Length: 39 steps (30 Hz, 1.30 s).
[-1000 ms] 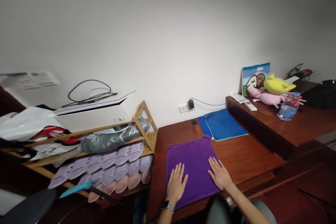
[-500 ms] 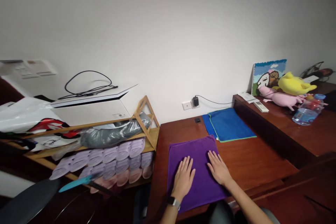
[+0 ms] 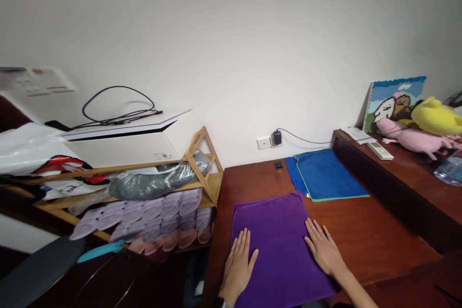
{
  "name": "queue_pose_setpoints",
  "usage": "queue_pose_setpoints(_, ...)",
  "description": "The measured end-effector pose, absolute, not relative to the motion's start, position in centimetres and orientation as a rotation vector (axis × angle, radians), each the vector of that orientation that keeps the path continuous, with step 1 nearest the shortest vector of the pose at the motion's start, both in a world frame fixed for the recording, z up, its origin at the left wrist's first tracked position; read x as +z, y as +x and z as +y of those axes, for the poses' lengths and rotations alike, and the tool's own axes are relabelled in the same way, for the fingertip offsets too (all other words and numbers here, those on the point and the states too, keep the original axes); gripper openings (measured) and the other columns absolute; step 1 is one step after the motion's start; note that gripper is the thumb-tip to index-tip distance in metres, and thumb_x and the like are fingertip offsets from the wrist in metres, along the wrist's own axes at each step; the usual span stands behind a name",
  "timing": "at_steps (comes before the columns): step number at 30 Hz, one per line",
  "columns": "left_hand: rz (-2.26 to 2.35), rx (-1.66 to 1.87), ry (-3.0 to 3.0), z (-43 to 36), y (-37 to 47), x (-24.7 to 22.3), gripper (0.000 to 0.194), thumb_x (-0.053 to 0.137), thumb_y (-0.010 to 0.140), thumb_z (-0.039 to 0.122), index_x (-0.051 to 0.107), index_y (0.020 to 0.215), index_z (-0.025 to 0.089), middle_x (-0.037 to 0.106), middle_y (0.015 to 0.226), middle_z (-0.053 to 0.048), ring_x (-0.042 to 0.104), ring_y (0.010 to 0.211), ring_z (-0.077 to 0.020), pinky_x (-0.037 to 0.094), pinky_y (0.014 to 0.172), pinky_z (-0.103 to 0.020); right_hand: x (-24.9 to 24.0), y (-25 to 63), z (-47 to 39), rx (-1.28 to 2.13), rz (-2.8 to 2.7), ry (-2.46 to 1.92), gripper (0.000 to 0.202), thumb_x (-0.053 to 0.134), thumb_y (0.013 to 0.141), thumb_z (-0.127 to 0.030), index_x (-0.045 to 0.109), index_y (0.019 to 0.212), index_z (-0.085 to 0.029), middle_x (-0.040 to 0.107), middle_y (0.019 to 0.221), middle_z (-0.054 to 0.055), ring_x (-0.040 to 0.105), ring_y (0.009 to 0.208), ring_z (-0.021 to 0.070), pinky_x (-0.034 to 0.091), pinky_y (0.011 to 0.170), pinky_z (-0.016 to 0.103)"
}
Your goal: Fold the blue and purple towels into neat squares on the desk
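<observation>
No legible text, numbers or signs

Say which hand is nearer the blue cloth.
Right. The right hand lies at the purple cloth's right edge, on the wearer's side of the blue cloth; the left hand is at its left edge, farther off.

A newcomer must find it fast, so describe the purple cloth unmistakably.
Find the reddish-brown desk against the white wall. On its near part lies the purple cloth, flat, with the left hand and the right hand resting at its two sides. Its plain purple sets it apart from the green-edged blue cloth farther back, nearer the wall.
</observation>
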<state>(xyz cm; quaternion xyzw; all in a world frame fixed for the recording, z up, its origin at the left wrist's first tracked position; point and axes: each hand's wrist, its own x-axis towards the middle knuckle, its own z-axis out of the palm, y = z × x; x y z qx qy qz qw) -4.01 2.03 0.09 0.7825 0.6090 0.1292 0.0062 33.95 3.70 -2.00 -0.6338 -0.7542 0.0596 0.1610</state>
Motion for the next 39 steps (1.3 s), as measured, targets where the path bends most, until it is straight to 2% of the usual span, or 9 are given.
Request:
queue_pose_setpoints(5, 1.883, 0.529, 2.509, 7.3, -2.4, 3.1, 0.06, 0.032, 0.11, 0.044, 0.026, 0.166, 0.026, 0.035, 0.17, -0.007, 0.032, 0.157, -0.0268, 0.031, 0.128, -0.052, 1.6, 30.9, 8.1, 0.13, -2.126, -1.747, 0.063, 0.022, 0.108, -0.052, 0.038, 0.162, -0.023, 0.041, 0.165, 0.004, 0.032, 0.156, 0.0262, 0.022, 0.13, 0.051)
queue_pose_setpoints(10, 1.808, 0.354, 2.511, 13.9, -2.3, 4.0, 0.055, 0.034, 0.109, 0.048, 0.045, 0.158, 0.026, 0.038, 0.168, -0.009, 0.032, 0.156, -0.0277, 0.029, 0.127, -0.052, 2.8, 28.1, 14.6, 0.186, -2.223, -1.738, 0.064, 0.025, 0.108, -0.047, 0.038, 0.162, -0.015, 0.036, 0.167, 0.009, 0.029, 0.157, 0.0261, 0.024, 0.129, 0.048)
queue_pose_setpoints(14, 1.839, 0.292, 2.484, 15.9, -5.8, 2.0, 0.057, 0.036, 0.108, 0.052, 0.039, 0.161, 0.031, 0.036, 0.169, -0.008, 0.032, 0.157, -0.0269, 0.03, 0.127, -0.052, 0.3, 28.9, 16.1, 0.182, -2.225, -1.746, 0.066, 0.028, 0.107, -0.05, 0.037, 0.162, -0.016, 0.036, 0.168, 0.009, 0.029, 0.157, 0.0254, 0.024, 0.129, 0.048)
queue_pose_setpoints(19, 1.786, 0.33, 2.456, 16.9, -8.1, 0.7, 0.059, 0.029, 0.11, 0.047, 0.034, 0.163, 0.023, 0.035, 0.169, -0.009, 0.028, 0.158, -0.0228, 0.026, 0.128, -0.049, -0.5, 29.3, 15.6, 0.176, -2.196, -1.743, 0.065, 0.028, 0.107, -0.051, 0.036, 0.163, -0.019, 0.037, 0.168, 0.007, 0.028, 0.157, 0.0238, 0.021, 0.129, 0.048)
queue_pose_setpoints(27, 1.826, 0.575, 2.288, 16.0, -10.7, 1.0, 0.052, 0.032, 0.107, 0.038, 0.051, 0.153, 0.023, 0.05, 0.162, -0.008, 0.042, 0.151, -0.0212, 0.038, 0.123, -0.045, 0.0, 29.9, 14.4, 0.2, -2.118, -1.759, 0.062, 0.033, 0.105, -0.05, 0.044, 0.16, -0.021, 0.046, 0.163, 0.008, 0.038, 0.153, 0.0262, 0.029, 0.127, 0.047)
queue_pose_setpoints(29, 1.902, 0.726, 2.239, 15.4, -11.2, 1.4, 0.049, 0.034, 0.106, 0.037, 0.06, 0.145, 0.023, 0.058, 0.154, -0.007, 0.052, 0.144, -0.0216, 0.043, 0.12, -0.043, 0.1, 30.4, 14.5, 0.177, -2.094, -1.733, 0.063, 0.032, 0.106, -0.051, 0.044, 0.16, -0.021, 0.046, 0.163, 0.008, 0.038, 0.152, 0.0258, 0.03, 0.126, 0.045)
queue_pose_setpoints(32, 1.988, 0.83, 2.19, 15.1, -10.5, 2.1, 0.042, 0.04, 0.104, 0.038, 0.071, 0.128, 0.024, 0.072, 0.129, -0.008, 0.066, 0.122, -0.0234, 0.052, 0.11, -0.041, 0.2, 30.9, 15.1, 0.161, -2.098, -1.74, 0.064, 0.028, 0.106, -0.048, 0.042, 0.16, -0.016, 0.042, 0.165, 0.009, 0.034, 0.155, 0.0261, 0.027, 0.128, 0.046)
queue_pose_setpoints(36, 2.018, 0.819, 2.191, 15.8, -8.6, 2.6, 0.03, 0.051, 0.1, 0.035, 0.078, 0.105, 0.024, 0.076, 0.103, -0.007, 0.07, 0.102, -0.0243, 0.056, 0.097, -0.04, -0.9, 30.9, 15.7, 0.189, -2.142, -1.807, 0.065, 0.029, 0.105, -0.045, 0.039, 0.161, -0.014, 0.037, 0.167, 0.009, 0.029, 0.157, 0.0266, 0.024, 0.129, 0.048)
queue_pose_setpoints(39, 2.084, 0.828, 2.168, 15.9, -8.1, 2.5, 0.029, 0.051, 0.099, 0.033, 0.078, 0.097, 0.022, 0.075, 0.099, -0.008, 0.069, 0.097, -0.0252, 0.057, 0.092, -0.04, -1.8, 31.0, 15.9, 0.183, -2.15, -1.814, 0.066, 0.028, 0.105, -0.045, 0.035, 0.163, -0.013, 0.034, 0.169, 0.009, 0.026, 0.158, 0.0255, 0.022, 0.129, 0.047)
